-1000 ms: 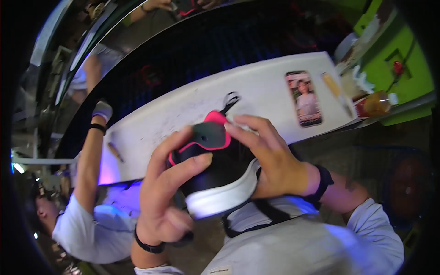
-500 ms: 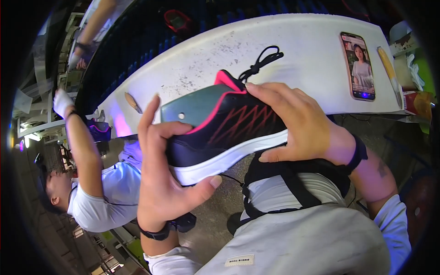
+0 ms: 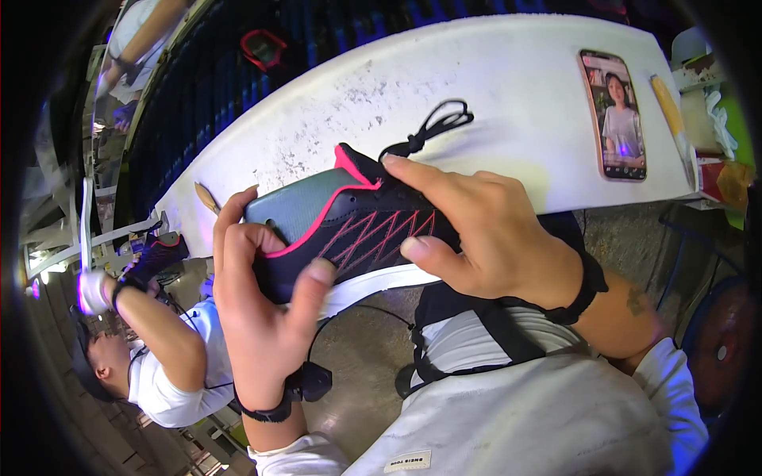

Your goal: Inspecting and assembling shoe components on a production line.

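Observation:
A black sneaker [image 3: 361, 246] with pink trim, red crisscross stitching and a white sole is held tilted along the near edge of the white bench. A green shoe last [image 3: 305, 202] fills its opening. My left hand [image 3: 258, 309] is closed around the heel end, fingers at the last and collar, thumb along the shoe's side. Over the front part lies my right hand [image 3: 496, 246], index finger at the tongue and laces, thumb pressed to the stitched side; its grip hides the toe. The tied black lace [image 3: 432, 131] sticks out past the tongue.
On the white bench [image 3: 508, 71] lie a phone [image 3: 613, 115], a yellow-handled tool [image 3: 671, 111] and a small brown pointed piece [image 3: 207, 197]. Beyond runs a dark conveyor [image 3: 349, 36] carrying a shoe [image 3: 263, 49]. A co-worker [image 3: 171, 361] is at the left, near another dark shoe [image 3: 161, 258].
The sneaker has shifted left with both hands. Both thumbs have come off the sole onto the shoe's side. The co-worker's gloved hand has dropped lower, and the conveyor shoe has moved left.

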Demonstrator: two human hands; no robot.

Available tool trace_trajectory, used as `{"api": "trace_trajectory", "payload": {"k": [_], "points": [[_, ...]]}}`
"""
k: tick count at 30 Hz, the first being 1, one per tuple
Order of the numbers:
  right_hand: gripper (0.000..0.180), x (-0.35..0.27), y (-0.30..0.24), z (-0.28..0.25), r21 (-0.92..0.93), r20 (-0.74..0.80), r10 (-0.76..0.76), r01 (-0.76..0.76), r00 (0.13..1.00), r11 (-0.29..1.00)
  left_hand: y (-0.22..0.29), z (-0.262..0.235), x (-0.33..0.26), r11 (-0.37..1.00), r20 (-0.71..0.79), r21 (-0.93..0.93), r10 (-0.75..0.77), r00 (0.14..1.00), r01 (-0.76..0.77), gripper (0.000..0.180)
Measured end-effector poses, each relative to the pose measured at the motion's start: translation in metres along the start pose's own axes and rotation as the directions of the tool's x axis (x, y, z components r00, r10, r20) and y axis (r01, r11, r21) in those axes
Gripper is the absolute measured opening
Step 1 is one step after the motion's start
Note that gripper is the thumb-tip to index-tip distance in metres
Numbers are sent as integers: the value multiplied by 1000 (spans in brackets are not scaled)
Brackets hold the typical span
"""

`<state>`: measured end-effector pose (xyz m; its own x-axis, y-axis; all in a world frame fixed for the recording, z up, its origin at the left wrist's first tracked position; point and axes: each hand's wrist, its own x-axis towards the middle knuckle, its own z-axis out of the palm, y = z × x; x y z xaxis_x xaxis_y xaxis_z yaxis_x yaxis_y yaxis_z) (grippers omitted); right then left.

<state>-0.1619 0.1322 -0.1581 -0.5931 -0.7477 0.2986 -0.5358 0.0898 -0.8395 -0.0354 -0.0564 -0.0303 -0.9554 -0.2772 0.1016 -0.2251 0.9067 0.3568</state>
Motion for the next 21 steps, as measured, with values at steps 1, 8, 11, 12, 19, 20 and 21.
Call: {"api": "trace_trajectory", "payload": {"k": [1, 8, 11, 12, 19, 20, 21], "points": [[82, 3, -2, -2, 55, -40, -46, 49, 998, 997, -5, -3, 2, 999, -11, -25, -19, 1000, 19, 40], [98, -17, 10, -34, 306, 53, -7, -10, 999, 952, -3, -6, 11, 404, -251, -901, -180, 951, -161, 57], [110, -38, -23, -98, 539, -52, 174, -119, 983, 834, -23, 35, 11, 373, -219, -919, -221, 950, -125, 48], [96, -41, -37, -139, 677, -3, 142, -102, 990, 729, -30, 52, 17, 556, -256, -822, -161, 953, -127, 46], [52, 215, -185, -430, -440, -645, -275, -53, 713, 896, -69, 164, 34, 967, -402, -236, -12, 915, -91, 46], [53, 266, -194, -436, -690, -551, -307, -217, 776, 691, -71, 161, 28, 972, -385, -227, -30, 923, -63, 46], [59, 281, -236, -438, -803, -395, -455, -58, 798, 593, -66, 163, 39, 962, -414, -232, 38, 909, -146, 44]]}}
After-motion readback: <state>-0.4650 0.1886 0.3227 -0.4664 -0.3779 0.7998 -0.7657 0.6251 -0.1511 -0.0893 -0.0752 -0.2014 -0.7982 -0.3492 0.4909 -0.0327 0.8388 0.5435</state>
